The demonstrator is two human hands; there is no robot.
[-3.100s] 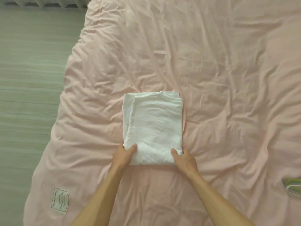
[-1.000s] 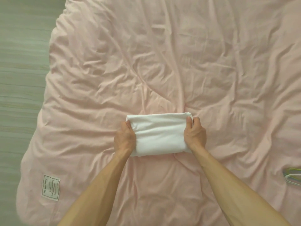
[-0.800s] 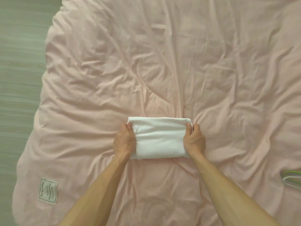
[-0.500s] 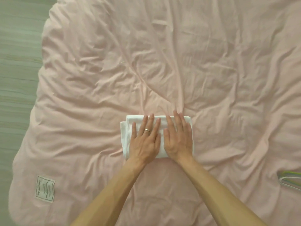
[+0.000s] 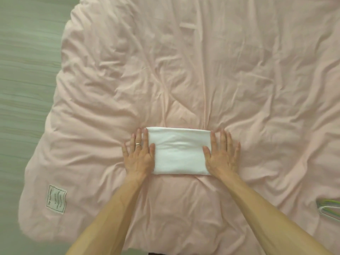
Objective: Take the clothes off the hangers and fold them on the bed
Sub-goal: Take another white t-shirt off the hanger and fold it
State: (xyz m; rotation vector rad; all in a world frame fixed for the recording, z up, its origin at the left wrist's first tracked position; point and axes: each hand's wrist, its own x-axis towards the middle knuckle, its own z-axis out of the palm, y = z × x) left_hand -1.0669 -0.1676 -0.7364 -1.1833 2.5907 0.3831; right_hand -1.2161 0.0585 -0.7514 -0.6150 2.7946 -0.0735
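Garment [image 5: 179,151]: white; folded to a compact rectangle; lies flat on the bed [image 5: 239,70], near its front edge, between the two hands.
Left hand [image 5: 138,155]: fingers straight and slightly spread, gripping nothing; palm down at the garment's left end, thumb side touching it, outer fingers on the bed; ring [image 5: 138,144] on one finger.
Right hand [image 5: 221,155]: same posture, mirrored; fingers straight, holding nothing; thumb side on the garment's right end.
Change: half a second ago both hands lay side by side on top of the fold; they have since slid outward to its ends; a second ago they were gripping those ends.
Reading: a smoothing pass, apparently complete; the surface shows only faint creases; this piece looks finished.
Hangers [image 5: 329,208]: at the right edge, well apart from the garment; whether any carries clothes cannot be told.
Risk: soft, rumpled bedding could let the fold slump when released.
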